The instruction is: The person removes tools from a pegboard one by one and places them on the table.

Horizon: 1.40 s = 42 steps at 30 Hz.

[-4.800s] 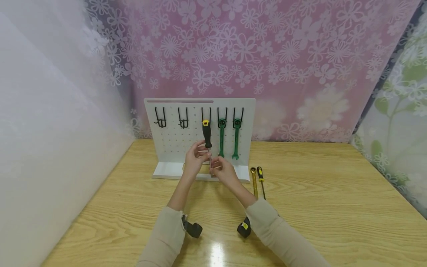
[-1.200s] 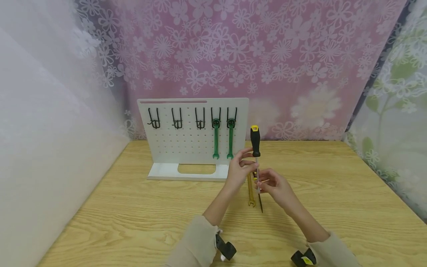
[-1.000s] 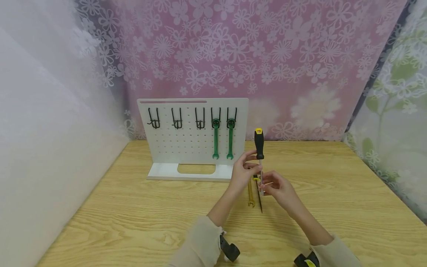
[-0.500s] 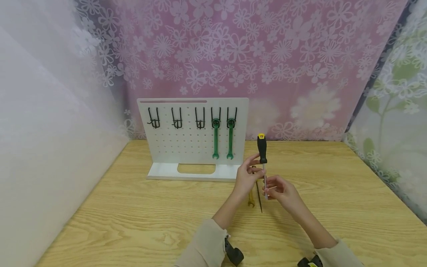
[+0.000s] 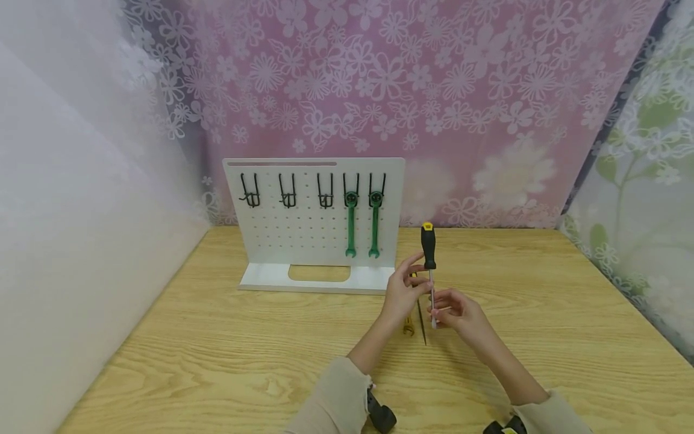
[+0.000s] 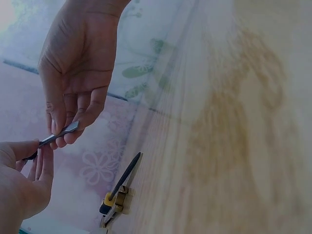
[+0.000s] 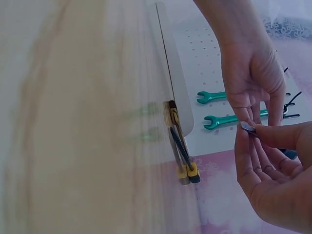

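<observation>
A screwdriver (image 5: 428,247) with a black handle and yellow end cap stands upright in the air, handle up, right of the pegboard. My left hand (image 5: 400,295) pinches its shaft just below the handle. Lower down, my right hand (image 5: 465,316) pinches the shaft close to the tip. The flat blade (image 6: 73,126) of the screwdriver pokes out past the right fingers in the left wrist view. Behind the hands, a second screwdriver (image 5: 420,313) lies on the table beside a gold wrench (image 5: 409,328), both partly hidden by my left hand.
A white pegboard (image 5: 287,232) stands at the back of the wooden table (image 5: 228,361). Two green wrenches (image 5: 350,229) hang from its right hooks; three bare black hooks (image 5: 288,196) sit to their left. Patterned curtains (image 5: 379,90) enclose the table.
Both hands have carried the screwdriver from in front of the pegboard's third hook to the right, over the table. During the last second it has sunk slightly, still held in both hands.
</observation>
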### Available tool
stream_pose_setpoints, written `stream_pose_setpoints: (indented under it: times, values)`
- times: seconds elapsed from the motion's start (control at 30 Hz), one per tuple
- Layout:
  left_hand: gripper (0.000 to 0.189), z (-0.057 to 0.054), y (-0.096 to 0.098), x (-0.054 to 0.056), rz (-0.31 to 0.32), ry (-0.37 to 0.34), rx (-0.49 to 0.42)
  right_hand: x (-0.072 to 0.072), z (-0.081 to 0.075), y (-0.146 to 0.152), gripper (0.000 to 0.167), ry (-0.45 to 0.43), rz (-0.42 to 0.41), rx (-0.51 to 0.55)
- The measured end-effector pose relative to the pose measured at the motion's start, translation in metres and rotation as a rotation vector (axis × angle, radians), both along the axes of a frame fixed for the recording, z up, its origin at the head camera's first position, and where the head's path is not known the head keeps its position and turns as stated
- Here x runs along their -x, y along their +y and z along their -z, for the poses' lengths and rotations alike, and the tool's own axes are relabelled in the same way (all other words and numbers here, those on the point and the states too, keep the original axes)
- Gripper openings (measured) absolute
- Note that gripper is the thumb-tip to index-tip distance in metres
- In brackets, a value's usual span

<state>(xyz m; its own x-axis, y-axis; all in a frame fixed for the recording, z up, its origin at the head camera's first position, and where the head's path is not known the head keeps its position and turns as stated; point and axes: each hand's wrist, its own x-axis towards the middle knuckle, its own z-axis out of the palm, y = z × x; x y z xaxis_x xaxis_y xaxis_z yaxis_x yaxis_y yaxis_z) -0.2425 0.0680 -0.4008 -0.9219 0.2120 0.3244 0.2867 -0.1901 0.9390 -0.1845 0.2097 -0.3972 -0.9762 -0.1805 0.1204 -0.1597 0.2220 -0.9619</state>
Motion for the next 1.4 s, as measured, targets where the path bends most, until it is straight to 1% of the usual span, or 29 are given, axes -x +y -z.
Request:
stream_pose_setpoints:
  times: [0.13,0.43,0.5,0.57,0.8,1.03,1.2,1.4]
  values:
    - [0.056,0.002,0.002,0.0,-0.005,-0.027,0.031,-0.001,0.0,0.001,0.03,-0.012,0.006,0.001]
    - [0.056,0.006,0.003,-0.001,-0.007,-0.008,0.081,0.0,0.004,0.003,0.029,-0.041,0.006,0.012]
    - [0.056,0.006,0.004,0.0,-0.007,-0.013,0.091,0.0,0.005,0.004,0.029,-0.044,0.003,0.013]
    - [0.056,0.007,0.004,0.0,-0.008,-0.026,0.101,0.0,0.005,0.005,0.029,-0.047,0.004,0.012]
    - [0.058,0.009,0.006,-0.002,-0.006,-0.104,0.141,-0.002,0.007,0.009,0.033,-0.06,-0.01,0.024]
    - [0.056,0.017,0.009,-0.005,-0.008,-0.107,0.14,-0.002,0.014,0.012,0.034,-0.102,-0.013,0.036]
    - [0.054,0.021,0.011,-0.005,-0.015,-0.129,0.154,-0.001,0.019,0.012,0.032,-0.14,0.002,0.037]
    - [0.054,0.025,0.009,-0.003,-0.036,-0.132,0.251,0.0,0.024,0.011,0.032,-0.161,0.002,0.048]
